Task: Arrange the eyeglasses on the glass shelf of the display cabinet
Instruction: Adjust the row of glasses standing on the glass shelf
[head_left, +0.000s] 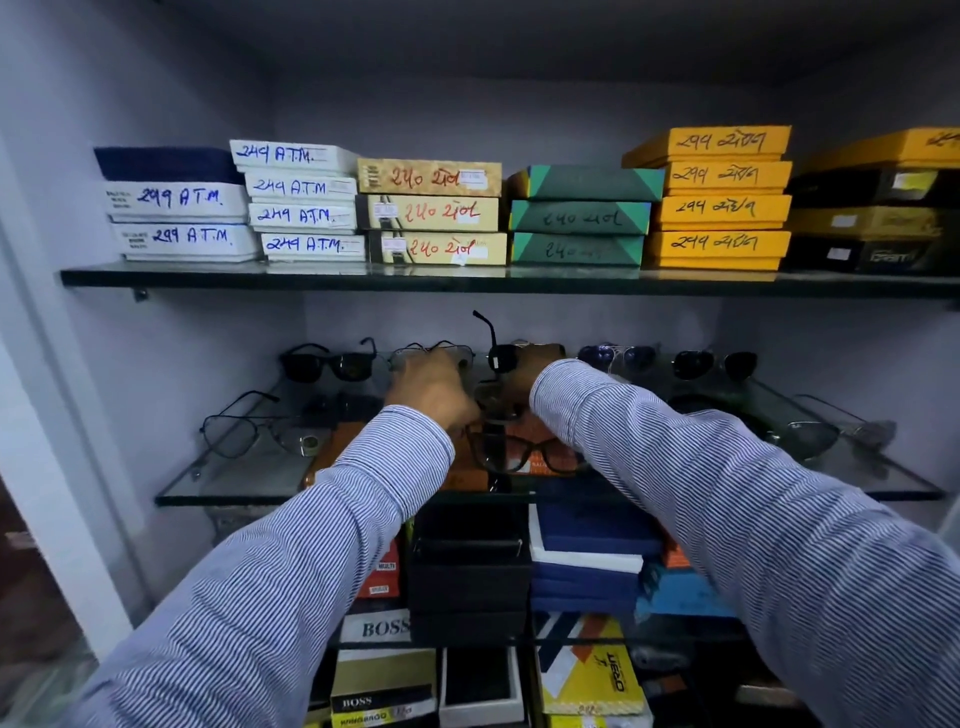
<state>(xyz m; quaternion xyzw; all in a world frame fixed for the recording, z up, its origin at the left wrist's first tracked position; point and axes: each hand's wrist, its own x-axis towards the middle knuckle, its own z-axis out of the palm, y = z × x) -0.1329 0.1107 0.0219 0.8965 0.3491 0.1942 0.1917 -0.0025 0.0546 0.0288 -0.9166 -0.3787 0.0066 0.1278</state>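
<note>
Both arms in striped sleeves are reaching into the cabinet, over the glass shelf (249, 480), w/ both hands working at the rear centre of it. The left hand (434, 382) is lying knuckles-up, fingers curled down around a thin-framed pair of glasses (434, 349) at the back row; grip itself is hidden under the hand, so can't tell if it's closed on the frame or just resting. The right hand (527, 371) is sitting just right of it, closed around a black-framed pair (496, 358) whose one temple arm is sticking up above the knuckles toward the upper shelf (363, 278).

Rest of the specs, relative to the glass shelf: black sunglasses (327, 361) are sitting at rear left, a wire-rim pair (239, 426) at the left edge nearer the front, blue-tinted sunglasses (615, 358) at rear right of centre, dark round sunglasses (714, 364) further right at the back, and a metal-frame pair (826, 434) at the right side. A dark thick-framed pair (519, 452) is lying front centre, btwn the two wrists, just below the hands.

Above the glass shelf, the upper shelf is carrying stacked labelled boxes: white ones (306, 215) left, yellow ones (719, 208) right. Below the glass shelf, more boxes (470, 571) are piled up, seen partly thru the glass.
</note>
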